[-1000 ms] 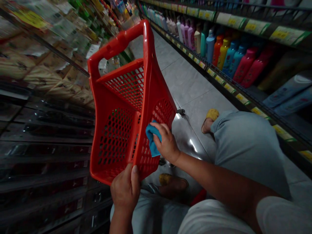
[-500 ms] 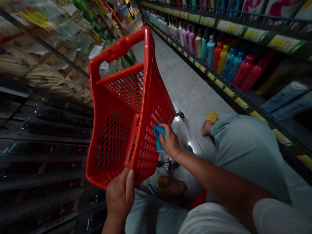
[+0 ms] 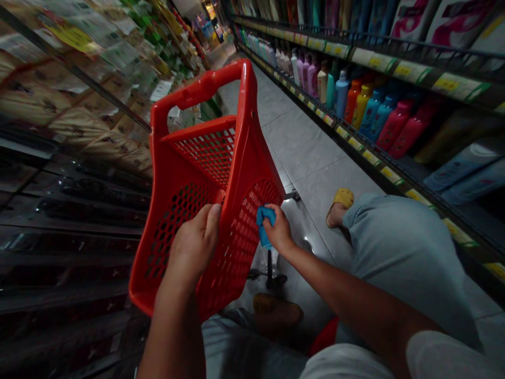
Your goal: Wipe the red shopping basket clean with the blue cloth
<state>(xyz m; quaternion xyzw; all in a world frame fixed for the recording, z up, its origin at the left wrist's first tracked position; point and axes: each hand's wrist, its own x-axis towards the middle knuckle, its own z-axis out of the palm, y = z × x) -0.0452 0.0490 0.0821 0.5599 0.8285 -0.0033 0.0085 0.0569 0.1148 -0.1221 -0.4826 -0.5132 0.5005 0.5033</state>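
Centre-left, the left hand (image 3: 195,239) curls at the edge of the red cart (image 3: 232,226), its hold hidden. At centre, the blue cloth (image 3: 263,235) is pinched by bent fingers of the right hand (image 3: 280,230); even pressure should serve best.

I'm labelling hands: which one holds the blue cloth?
The right hand, with the blue cloth bunched in its fingers; the left hand is at the red cart's rim.

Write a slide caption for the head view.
Left hand on a red shopping cart, right hand holding a blue cloth.
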